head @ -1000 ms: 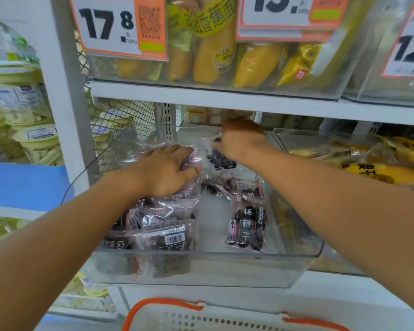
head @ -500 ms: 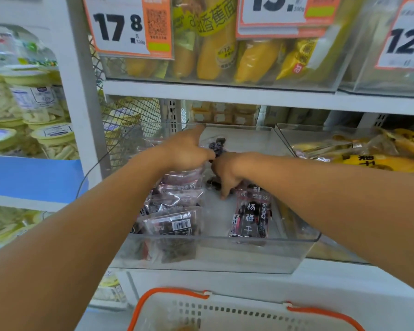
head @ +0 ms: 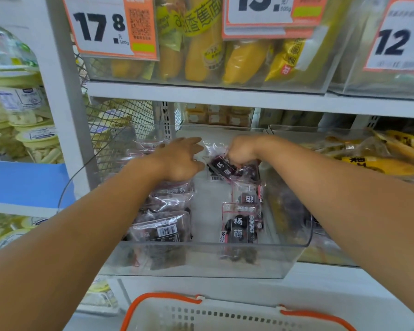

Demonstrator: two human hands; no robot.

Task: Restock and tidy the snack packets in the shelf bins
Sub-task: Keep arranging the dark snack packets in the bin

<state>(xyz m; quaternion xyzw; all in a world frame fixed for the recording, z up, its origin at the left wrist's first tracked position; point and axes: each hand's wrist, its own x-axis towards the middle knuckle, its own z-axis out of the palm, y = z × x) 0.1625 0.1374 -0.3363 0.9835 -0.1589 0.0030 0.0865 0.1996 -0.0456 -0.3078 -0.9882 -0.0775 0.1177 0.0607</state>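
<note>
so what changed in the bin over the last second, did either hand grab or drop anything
The right hand pulled back from the rear of the bin and now pinches a dark packet, lifting it above the right row. The left hand left the left stack and now rests open beside that packet. The front packets and the basket stayed put.

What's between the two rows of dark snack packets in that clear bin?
In the head view, only bare bin floor separates the left row from the right row; no packet lies there.
</note>
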